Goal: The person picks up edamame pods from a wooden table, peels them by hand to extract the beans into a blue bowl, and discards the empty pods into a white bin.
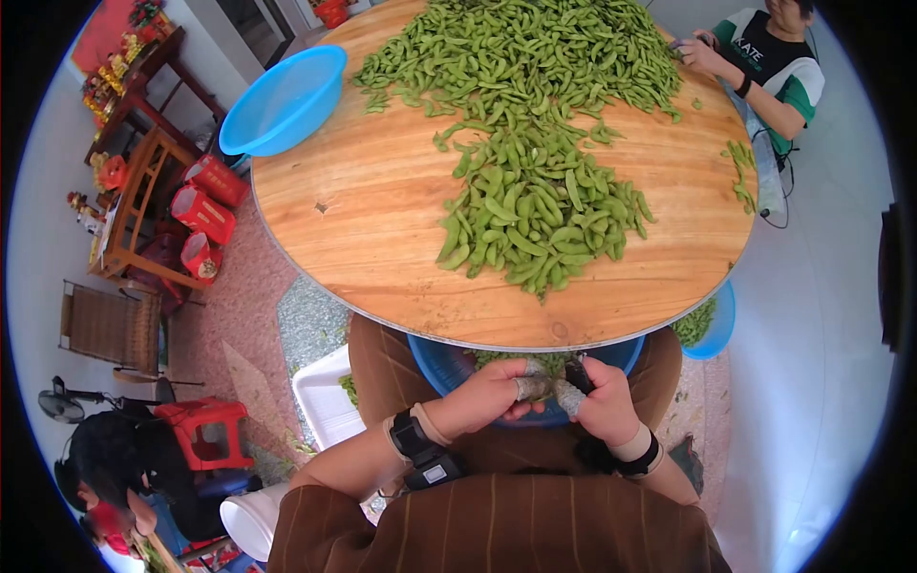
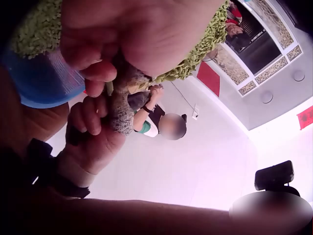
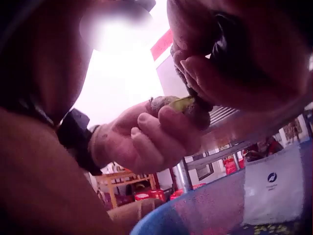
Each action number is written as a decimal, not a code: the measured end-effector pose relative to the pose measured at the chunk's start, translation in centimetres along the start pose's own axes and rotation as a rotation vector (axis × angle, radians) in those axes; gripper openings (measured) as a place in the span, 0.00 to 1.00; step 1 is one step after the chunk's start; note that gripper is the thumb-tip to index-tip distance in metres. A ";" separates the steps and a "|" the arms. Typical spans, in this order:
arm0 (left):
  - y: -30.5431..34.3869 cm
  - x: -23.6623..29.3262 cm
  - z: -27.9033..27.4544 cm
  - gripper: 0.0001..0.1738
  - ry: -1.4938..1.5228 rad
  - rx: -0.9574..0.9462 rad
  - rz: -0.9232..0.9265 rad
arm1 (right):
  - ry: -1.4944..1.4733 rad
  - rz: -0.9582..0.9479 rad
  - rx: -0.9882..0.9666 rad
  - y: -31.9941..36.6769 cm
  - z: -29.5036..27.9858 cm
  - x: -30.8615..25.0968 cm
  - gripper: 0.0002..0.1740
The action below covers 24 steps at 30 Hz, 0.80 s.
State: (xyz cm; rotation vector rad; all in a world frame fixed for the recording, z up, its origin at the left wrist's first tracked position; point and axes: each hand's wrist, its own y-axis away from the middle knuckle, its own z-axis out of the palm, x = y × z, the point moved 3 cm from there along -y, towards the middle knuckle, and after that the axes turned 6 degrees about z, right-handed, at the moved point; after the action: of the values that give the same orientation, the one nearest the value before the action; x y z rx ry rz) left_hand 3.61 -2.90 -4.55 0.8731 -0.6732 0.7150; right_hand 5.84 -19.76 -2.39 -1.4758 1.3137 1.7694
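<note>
Below the near edge of the round wooden table (image 1: pixel 382 229), both my hands meet over a blue basin (image 1: pixel 439 368) in my lap. My left hand (image 1: pixel 525 387) pinches a green bean pod (image 3: pixel 182 104) with grey-wrapped fingertips (image 1: pixel 528 387). My right hand (image 1: pixel 573 390) pinches the same pod from the other end; a dark cover or tool sits at its thumb (image 1: pixel 578 372), and I cannot tell which. A large heap of green pods (image 1: pixel 535 210) covers the table's middle and far side. In the left wrist view, the left hand (image 2: pixel 105 73) sits above the right hand (image 2: pixel 93 132).
A light blue bowl (image 1: pixel 287 100) sits on the table's left edge. Another person (image 1: pixel 769 67) works at the far right side. A second blue basin with pods (image 1: pixel 712 329) stands right of my knee, a white tub (image 1: pixel 325 396) to the left, and a red stool (image 1: pixel 205 430) beyond it.
</note>
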 end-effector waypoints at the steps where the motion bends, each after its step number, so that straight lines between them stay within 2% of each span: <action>1: -0.1 -0.2 0.0 0.08 0.053 -0.001 -0.019 | 0.002 0.001 0.001 -0.2 0.1 0.3 0.06; 3: -0.4 -0.7 -0.3 0.08 0.110 -0.003 -0.043 | 0.213 -0.154 0.080 -0.5 0.2 0.6 0.06; 4: -0.8 -1.3 -0.7 0.09 0.051 0.017 -0.044 | 0.213 -0.146 0.080 -0.6 0.4 1.0 0.06; 6: -1.3 -1.7 -0.9 0.09 -0.005 0.033 -0.046 | 0.448 -0.309 0.139 -0.6 0.8 0.7 0.08; 9: -1.6 -1.4 -0.7 0.12 -0.042 0.103 -0.031 | 0.595 -0.380 0.171 -0.7 1.2 -0.2 0.10; 11: -1.4 -0.5 0.0 0.14 -0.115 0.201 0.089 | 0.585 -0.372 0.191 -1.1 1.4 0.4 0.11; 12: -1.9 -1.6 -1.0 0.15 -0.252 0.137 0.126 | 0.574 -0.366 0.212 -1.1 1.3 0.8 0.12; 13: -2.4 -2.1 -2.0 0.16 -0.566 0.103 0.272 | 0.549 -0.298 0.219 -1.1 1.0 0.8 0.11; 15: -2.1 -2.2 -2.4 0.17 -1.104 0.204 0.614 | 0.323 -0.197 0.202 -1.3 0.4 1.4 0.10; 16: -1.9 -2.2 -2.5 0.17 -1.096 0.201 0.611 | 0.327 -0.189 0.202 -1.1 0.2 1.4 0.10; 18: -0.9 -1.2 -2.2 0.21 -1.542 0.380 0.842 | 0.278 -0.131 0.169 -1.0 0.2 1.4 0.11; 19: -0.3 -0.5 -1.8 0.21 -1.539 0.379 0.842 | 0.281 -0.128 0.170 -0.8 0.1 1.2 0.11; 21: 0.5 0.2 -1.5 0.16 -0.794 0.119 0.468 | 0.370 -0.106 0.139 -0.7 0.3 0.6 0.11; 22: 1.0 0.5 -1.7 0.16 -0.792 0.121 0.475 | 0.375 -0.109 0.140 -0.6 0.3 0.0 0.11; 24: 2.4 1.1 -2.5 0.14 -0.823 0.087 0.521 | 0.485 -0.251 0.163 -0.4 0.5 -2.2 0.12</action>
State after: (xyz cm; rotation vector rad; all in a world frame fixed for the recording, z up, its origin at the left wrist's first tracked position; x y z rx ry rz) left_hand 2.96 0.59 -3.82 1.0866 -1.6545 0.8417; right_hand 6.58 -18.71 -0.52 -1.9505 1.3798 1.1583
